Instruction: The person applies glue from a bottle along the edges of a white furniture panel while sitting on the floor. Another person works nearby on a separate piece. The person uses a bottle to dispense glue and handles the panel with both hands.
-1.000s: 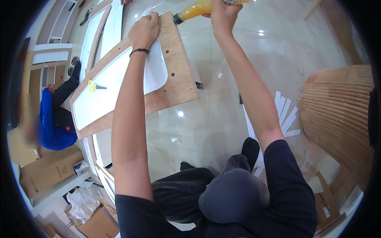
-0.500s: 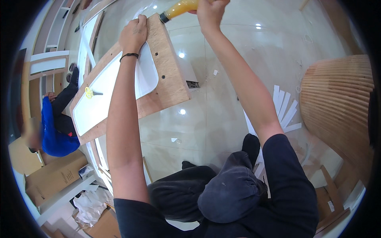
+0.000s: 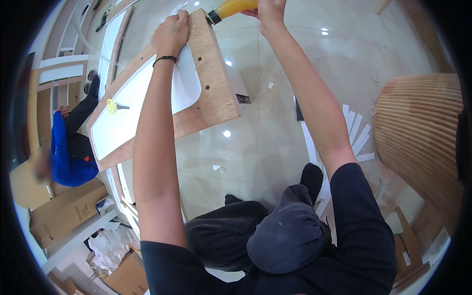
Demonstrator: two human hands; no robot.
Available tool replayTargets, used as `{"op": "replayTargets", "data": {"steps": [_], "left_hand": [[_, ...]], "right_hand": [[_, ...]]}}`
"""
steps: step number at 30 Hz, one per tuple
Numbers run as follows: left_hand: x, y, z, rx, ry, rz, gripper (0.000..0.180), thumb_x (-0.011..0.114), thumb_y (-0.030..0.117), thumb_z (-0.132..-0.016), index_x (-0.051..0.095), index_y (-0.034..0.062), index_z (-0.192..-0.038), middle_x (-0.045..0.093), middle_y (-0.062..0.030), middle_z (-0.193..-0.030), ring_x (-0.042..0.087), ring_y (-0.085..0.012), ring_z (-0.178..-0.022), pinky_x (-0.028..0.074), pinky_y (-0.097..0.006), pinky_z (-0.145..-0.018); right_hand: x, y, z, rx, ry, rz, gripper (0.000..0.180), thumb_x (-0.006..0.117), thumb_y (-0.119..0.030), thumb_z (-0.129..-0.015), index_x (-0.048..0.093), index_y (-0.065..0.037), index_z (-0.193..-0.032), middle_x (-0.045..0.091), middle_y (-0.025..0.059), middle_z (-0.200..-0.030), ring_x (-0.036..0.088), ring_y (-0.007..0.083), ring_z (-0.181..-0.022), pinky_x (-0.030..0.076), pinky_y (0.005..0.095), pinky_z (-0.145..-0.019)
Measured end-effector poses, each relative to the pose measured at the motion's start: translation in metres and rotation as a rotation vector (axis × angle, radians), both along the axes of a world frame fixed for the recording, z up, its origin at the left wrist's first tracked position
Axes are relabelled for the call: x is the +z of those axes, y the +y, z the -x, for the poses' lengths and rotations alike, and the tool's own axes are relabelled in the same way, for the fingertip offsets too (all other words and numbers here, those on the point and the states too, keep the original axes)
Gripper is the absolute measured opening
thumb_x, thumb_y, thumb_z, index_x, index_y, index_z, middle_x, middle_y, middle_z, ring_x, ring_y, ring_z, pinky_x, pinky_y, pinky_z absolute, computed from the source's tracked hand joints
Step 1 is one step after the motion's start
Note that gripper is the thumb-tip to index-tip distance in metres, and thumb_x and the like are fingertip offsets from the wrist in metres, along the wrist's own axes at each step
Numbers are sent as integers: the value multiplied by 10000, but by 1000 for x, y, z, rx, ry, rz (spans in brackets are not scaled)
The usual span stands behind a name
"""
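My right hand (image 3: 270, 14), partly cut off by the top edge, is closed round a yellow bottle (image 3: 235, 7) with a black head. The bottle tilts, and its black head touches the far right edge of a wooden panel (image 3: 210, 105). Around that panel's far end curls my left hand (image 3: 172, 33), gripping its edge; a black band circles the wrist. The panel has a white inset (image 3: 184, 93) with rounded corners, and dark round holes along its right part. On the white inset lie yellow-handled scissors (image 3: 114, 106).
At the left a person in blue (image 3: 71, 160) sits near a cardboard box (image 3: 69, 211). White strips (image 3: 361, 136) are spread on the tiled floor beside a ribbed wooden piece (image 3: 418, 128) at the right. A white plastic bag (image 3: 110, 248) lies lower left.
My right hand and the bottle have shifted slightly right and up, with the black head still at the panel's edge. The panel and left hand also appear a little higher and further right.
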State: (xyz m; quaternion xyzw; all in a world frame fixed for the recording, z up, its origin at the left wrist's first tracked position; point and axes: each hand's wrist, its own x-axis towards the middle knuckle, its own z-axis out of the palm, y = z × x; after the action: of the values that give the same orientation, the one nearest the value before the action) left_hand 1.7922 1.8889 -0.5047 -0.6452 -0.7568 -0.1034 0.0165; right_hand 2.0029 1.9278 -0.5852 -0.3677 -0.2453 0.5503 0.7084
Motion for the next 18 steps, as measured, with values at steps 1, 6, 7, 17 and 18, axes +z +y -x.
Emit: {"op": "replayTargets", "data": {"steps": [1,6,7,17,18], "left_hand": [[0,-1,0,-21,21,-12,590,307,489,-986,769,125,-1032,734,-227,-1078,678,-440,-1048,529,-475,-903],[3,-3,-3,-8,16,-3,584,309,486,-986,767,126,-1025,739,-217,-1073,684,-437,-1036,532,-475,-897],[4,-4,-4,2,10,0,584,310,487,-987,767,126,-1025,740,-216,-1073,685,-437,-1034,533,-475,-897],[5,-4,-5,26,9,24,591,303,494,-984,763,135,-1078,731,-199,-1140,682,-433,-1052,530,-477,-910],[5,-3,-4,19,9,39,614,302,529,-984,754,131,-1102,729,-204,-1147,670,-436,-1080,519,-476,-925]], "right_hand": [[-1,1,0,2,11,16,280,711,-325,-953,622,-92,-1079,693,59,-935,716,178,-764,625,359,-534],[-5,-1,1,-4,3,-30,293,697,-318,-967,605,-79,-1108,691,72,-960,717,181,-770,626,367,-536],[-5,-1,1,-3,3,-37,301,697,-317,-967,598,-77,-1120,690,75,-967,717,182,-771,627,369,-537],[9,-16,6,-211,-34,-136,479,701,-266,-975,426,2,-1262,636,114,-1052,689,181,-811,620,329,-550],[11,-21,5,-209,-50,-127,498,697,-263,-981,408,9,-1282,631,118,-1072,685,177,-835,618,321,-583]]}}
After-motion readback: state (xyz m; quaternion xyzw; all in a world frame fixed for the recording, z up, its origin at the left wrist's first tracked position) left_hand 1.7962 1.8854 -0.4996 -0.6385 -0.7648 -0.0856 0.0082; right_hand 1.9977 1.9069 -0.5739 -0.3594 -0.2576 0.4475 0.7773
